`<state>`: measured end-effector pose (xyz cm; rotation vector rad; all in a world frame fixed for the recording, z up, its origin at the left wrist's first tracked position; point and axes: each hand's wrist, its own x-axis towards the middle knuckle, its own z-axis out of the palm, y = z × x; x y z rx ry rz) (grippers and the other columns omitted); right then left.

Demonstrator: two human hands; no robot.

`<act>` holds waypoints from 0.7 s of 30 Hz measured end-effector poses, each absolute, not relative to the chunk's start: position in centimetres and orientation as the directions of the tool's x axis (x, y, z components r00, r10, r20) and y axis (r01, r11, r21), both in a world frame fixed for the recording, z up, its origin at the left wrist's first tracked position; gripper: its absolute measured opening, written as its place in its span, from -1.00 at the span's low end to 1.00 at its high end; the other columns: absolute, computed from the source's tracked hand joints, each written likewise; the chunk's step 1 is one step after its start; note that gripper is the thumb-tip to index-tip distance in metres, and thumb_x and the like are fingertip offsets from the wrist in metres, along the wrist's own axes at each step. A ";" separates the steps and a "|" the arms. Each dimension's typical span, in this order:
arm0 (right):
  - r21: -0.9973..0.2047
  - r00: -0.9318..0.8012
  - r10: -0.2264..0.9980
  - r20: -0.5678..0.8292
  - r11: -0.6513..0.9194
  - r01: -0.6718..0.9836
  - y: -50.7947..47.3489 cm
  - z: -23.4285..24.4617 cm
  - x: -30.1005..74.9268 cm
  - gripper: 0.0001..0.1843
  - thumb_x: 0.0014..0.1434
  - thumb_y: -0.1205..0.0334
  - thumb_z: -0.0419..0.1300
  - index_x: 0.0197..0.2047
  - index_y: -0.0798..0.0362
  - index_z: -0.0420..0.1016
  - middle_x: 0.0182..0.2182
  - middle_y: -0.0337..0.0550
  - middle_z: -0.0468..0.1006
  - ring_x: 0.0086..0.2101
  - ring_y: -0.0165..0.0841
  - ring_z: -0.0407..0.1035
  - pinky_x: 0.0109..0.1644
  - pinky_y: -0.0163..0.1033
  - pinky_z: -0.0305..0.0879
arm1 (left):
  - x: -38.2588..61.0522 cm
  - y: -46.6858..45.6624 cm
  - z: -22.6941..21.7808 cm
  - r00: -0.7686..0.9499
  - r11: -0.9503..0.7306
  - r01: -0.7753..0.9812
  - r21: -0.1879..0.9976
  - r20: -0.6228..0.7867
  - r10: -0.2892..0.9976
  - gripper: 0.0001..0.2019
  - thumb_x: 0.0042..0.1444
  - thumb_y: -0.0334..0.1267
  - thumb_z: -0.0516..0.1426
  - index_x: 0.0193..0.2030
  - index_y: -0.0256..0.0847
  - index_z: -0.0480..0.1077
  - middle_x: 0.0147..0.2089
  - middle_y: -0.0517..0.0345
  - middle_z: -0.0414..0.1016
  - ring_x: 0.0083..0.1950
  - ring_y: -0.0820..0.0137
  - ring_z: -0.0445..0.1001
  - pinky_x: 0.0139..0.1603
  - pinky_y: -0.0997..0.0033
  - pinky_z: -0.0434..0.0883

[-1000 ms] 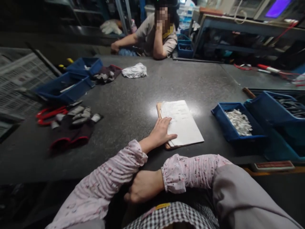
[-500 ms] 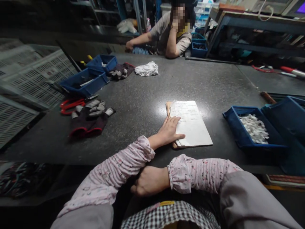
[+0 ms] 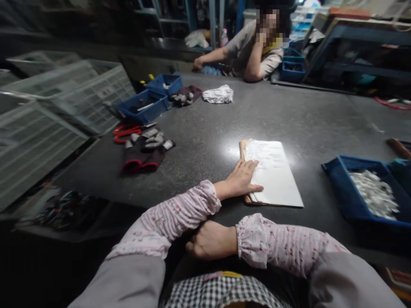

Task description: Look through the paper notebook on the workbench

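My left hand (image 3: 241, 178) lies flat, fingers spread, on the left edge of a stack of white papers (image 3: 275, 172) that sits on a brown board on the dark table (image 3: 302, 115). My right hand (image 3: 209, 240) rests closed below the table's near edge, by my left forearm, with nothing seen in it. Both arms wear pink patterned sleeves.
Dark gloves with red cuffs (image 3: 145, 152) and red-handled pliers (image 3: 126, 131) lie to the left, blue bins (image 3: 144, 107) behind them. A blue bin of small white parts (image 3: 362, 190) stands at the right. White crates (image 3: 54, 115) are at the far left. A person sits across the table (image 3: 253, 51).
The view has swung to the left, bringing the white crates into sight. Both hands stay where they were on the papers and at the table edge.
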<state>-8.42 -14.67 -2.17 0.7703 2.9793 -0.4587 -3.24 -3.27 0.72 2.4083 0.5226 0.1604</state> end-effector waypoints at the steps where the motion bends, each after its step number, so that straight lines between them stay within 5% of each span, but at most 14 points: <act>1: -0.268 -0.878 0.471 -0.085 0.838 0.475 -14.8 -2.5 -8.4 -0.78 0.47 0.34 0.00 -0.11 0.20 0.45 -0.39 -0.13 0.52 -0.40 -0.27 0.39 -0.41 -0.13 0.02 | -3.2 -3.4 0.8 0.912 -0.705 0.333 0.626 -0.025 0.409 -0.07 0.08 0.06 0.32 0.46 -0.33 0.04 0.50 -0.29 0.13 0.58 0.07 0.03 0.63 -0.07 -0.10; 7: -0.218 -0.867 0.493 0.074 0.856 0.469 -15.7 -4.3 -8.3 -0.87 0.36 0.31 0.21 -0.26 0.16 0.39 -0.48 -0.13 0.45 -0.51 -0.28 0.28 -0.47 -0.13 -0.27 | -3.1 -3.7 1.6 0.938 -0.782 0.306 0.542 -0.030 0.346 -0.08 0.21 0.18 0.18 0.50 -0.36 -0.05 0.52 -0.19 0.11 0.57 0.15 0.01 0.62 0.06 -0.13; 12: -0.201 -0.814 0.501 0.293 0.865 0.460 -16.2 -5.3 -7.8 -0.74 0.14 0.40 0.36 -0.32 0.11 0.31 -0.53 -0.20 0.39 -0.57 -0.27 0.22 -0.45 -0.10 -0.31 | -2.9 -3.2 1.7 0.960 -0.799 0.251 0.547 -0.034 0.279 -0.04 0.23 0.25 0.09 0.49 -0.47 -0.07 0.50 -0.27 0.10 0.56 0.02 0.01 0.59 -0.04 -0.09; 21: -0.189 -0.755 0.450 0.477 0.891 0.412 -16.1 -5.9 -7.4 -0.68 0.01 0.64 0.00 -0.25 0.05 0.19 -0.52 -0.22 0.37 -0.62 -0.31 0.26 -0.52 -0.15 -0.06 | -2.4 -2.8 3.0 0.973 -0.933 0.230 0.276 -0.029 0.231 -0.10 0.22 0.21 -0.07 0.50 -0.50 0.08 0.48 -0.02 0.22 0.49 0.26 0.21 0.49 0.24 0.23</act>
